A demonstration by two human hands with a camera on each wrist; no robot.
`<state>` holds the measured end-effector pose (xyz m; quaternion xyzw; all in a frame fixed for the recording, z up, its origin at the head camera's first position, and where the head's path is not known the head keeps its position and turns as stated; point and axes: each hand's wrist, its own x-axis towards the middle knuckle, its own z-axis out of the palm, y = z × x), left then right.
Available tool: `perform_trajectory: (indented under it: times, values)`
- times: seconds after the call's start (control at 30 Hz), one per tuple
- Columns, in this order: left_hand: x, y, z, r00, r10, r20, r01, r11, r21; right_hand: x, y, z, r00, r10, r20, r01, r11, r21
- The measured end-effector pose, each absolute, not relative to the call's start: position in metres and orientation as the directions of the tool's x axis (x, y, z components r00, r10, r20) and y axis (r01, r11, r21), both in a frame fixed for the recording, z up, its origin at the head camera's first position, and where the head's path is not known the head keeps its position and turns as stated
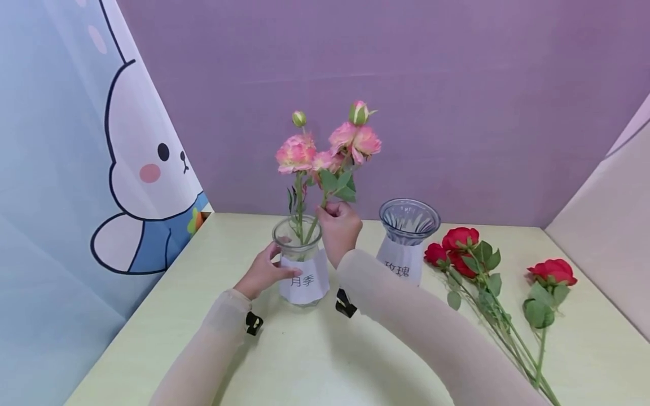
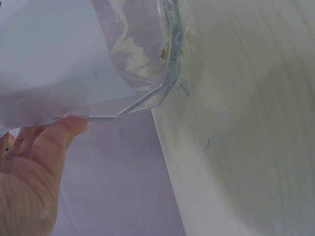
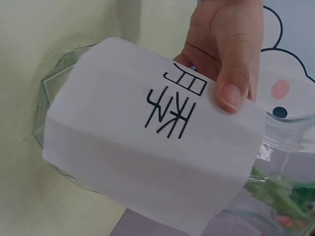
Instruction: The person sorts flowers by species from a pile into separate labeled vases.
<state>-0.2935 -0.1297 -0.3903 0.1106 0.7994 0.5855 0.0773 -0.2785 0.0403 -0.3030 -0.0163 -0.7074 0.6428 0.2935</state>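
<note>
Purple wall panels stand behind a pale yellow-green table (image 1: 315,361), and at the left side hangs a light blue curtain (image 1: 61,169) with a white cartoon rabbit printed on it.

Two glass vases stand on the table. The clear vase (image 1: 301,265) is nearer to the person and carries a white paper label (image 1: 304,282) with black characters; the label is also well seen in the right wrist view (image 3: 157,137). Inside this vase stand pink flower stems (image 1: 325,152) with open blooms and two green buds on top, upright and rising well above the rim. The second vase (image 1: 408,239) is of bluish ribbed glass, stands just to the right, has also a white label, and I see nothing inside it. Further right, red roses (image 1: 459,248) lie flat on the table, with one more red rose (image 1: 552,273) a little apart from them.

The left hand (image 1: 264,272) holds the clear vase from its left side, with the thumb curled over the label, as the right wrist view shows clearly. In the left wrist view the thumb (image 2: 54,142) touches the edge of the glass base. The right hand (image 1: 339,224) is above the vase rim and pinches one pink flower stem between its fingertips, just under the leaves.
</note>
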Motion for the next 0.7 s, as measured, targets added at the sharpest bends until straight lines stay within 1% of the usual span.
perform_trajectory:
  times: [0.13,0.27,0.4,0.5,0.57,0.7]
  values:
    - [-0.292,-0.130,-0.390,-0.964,0.266,0.015,0.093,0.284,0.954,-0.278,0.039,-0.308,-0.833,0.378,0.405,-0.369,0.166,-0.914]
    - [-0.293,-0.128,-0.393,-0.962,0.271,0.014,0.095,0.290,0.952,-0.275,0.043,-0.307,-0.861,0.320,0.395,-0.326,0.249,-0.912]
    - [-0.294,-0.126,-0.394,-0.963,0.268,0.012,0.095,0.298,0.950,-0.272,0.050,-0.301,-0.933,0.236,0.272,-0.182,0.343,-0.921]
    - [-0.294,-0.127,-0.394,-0.966,0.257,0.013,0.093,0.301,0.949,-0.270,0.053,-0.300,-0.967,0.190,0.169,-0.085,0.384,-0.919]
    - [-0.295,-0.129,-0.393,-0.967,0.255,0.014,0.094,0.303,0.948,-0.268,0.055,-0.300,-0.974,0.178,0.140,-0.058,0.402,-0.914]
    - [-0.294,-0.130,-0.392,-0.966,0.257,0.022,0.105,0.313,0.944,-0.264,0.060,-0.303,-0.976,0.166,0.139,-0.060,0.412,-0.909]
